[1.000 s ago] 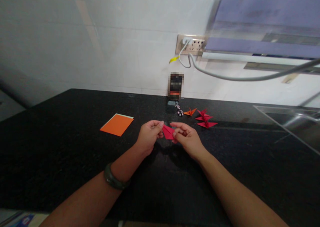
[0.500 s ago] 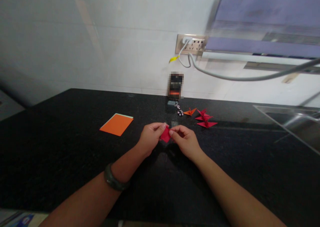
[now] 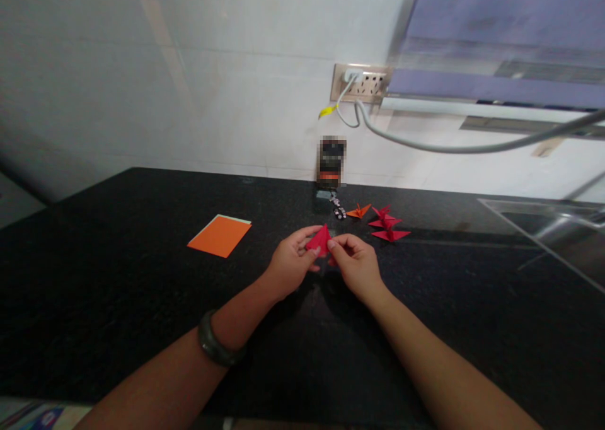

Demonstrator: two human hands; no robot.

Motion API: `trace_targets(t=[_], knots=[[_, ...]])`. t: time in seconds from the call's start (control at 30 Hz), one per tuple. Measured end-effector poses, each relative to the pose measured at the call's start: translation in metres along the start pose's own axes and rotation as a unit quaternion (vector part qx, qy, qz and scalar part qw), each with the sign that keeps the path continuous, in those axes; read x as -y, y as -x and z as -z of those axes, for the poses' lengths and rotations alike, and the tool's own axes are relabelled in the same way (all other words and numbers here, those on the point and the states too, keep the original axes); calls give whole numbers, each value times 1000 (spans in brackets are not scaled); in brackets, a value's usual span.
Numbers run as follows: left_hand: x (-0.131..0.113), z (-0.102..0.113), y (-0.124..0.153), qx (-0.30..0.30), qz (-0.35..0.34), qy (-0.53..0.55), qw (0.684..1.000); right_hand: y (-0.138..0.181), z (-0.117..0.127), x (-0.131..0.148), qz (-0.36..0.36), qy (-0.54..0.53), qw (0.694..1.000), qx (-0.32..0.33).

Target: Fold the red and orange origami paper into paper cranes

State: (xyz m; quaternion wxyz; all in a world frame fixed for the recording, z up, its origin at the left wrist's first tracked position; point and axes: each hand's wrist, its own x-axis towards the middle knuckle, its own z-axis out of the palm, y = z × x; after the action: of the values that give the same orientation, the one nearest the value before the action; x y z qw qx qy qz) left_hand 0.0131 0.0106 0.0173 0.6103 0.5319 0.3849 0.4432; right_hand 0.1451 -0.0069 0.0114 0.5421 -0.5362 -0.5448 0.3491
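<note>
Your left hand and right hand pinched part-folded paper while finished cranes sat beyond your fingers, flat sheets waiting leftward!

Three red cranes, one orange crane, one red paper and one bangle show.
</note>
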Motion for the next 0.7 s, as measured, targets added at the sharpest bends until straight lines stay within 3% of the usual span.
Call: trace_targets(t=[0.13,0.33,0.5,0.7], knots=[[1,2,-1,-7,13,50,999,0,1,-2,15,5,1000,11],[0,4,-2,34,77,134,987,-5,4,-15,79,90,993,-23],[-3,2,0,51,128,182,974,-6,9,-13,190,199,958,-76],[-3,-2,1,23,130,234,963,-3,10,-8,273,258,925,-60]])
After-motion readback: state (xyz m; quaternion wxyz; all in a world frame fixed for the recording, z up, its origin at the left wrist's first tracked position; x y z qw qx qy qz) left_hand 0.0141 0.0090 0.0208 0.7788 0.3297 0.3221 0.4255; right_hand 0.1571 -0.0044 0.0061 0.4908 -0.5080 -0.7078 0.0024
